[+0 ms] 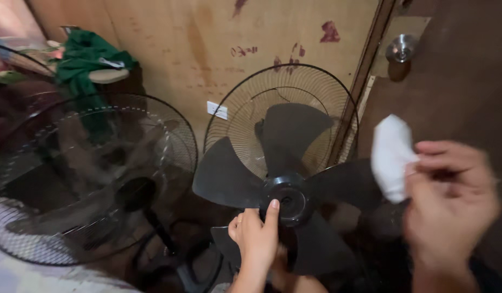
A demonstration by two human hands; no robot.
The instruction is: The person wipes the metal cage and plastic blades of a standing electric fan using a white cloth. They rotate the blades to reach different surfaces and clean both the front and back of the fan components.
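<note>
A tan plywood wall (207, 43) with dark red smears fills the far side of the scene, and a dark brown wooden door (457, 81) with a round silver metal knob (401, 49) stands at the far right. On the left, a large round black wire fan guard (83, 173) leans in front of a heap of green cloth (91, 57), and a pale grey wire guard (23, 239) lies at the near left edge, partly cut off. In the middle stands a black plastic fan blade wheel (286, 184) with broad blades, mounted in front of a round black wire rear grille (281, 116) that rests against the wall. A small white wall plate (217, 110) sits on the wall just left of that grille. The left hand (256, 239) reaches up from the near side, its fingers curled and its thumb pressed flat on the round black hub (289, 199) at the centre of the blade wheel, so it steadies the hub rather than wrapping around it. The right hand (452, 209), blurred at the near right, pinches a small white folded cloth (392, 157) between thumb and fingertips, holding it up just to the right of the blades and apart from them.
</note>
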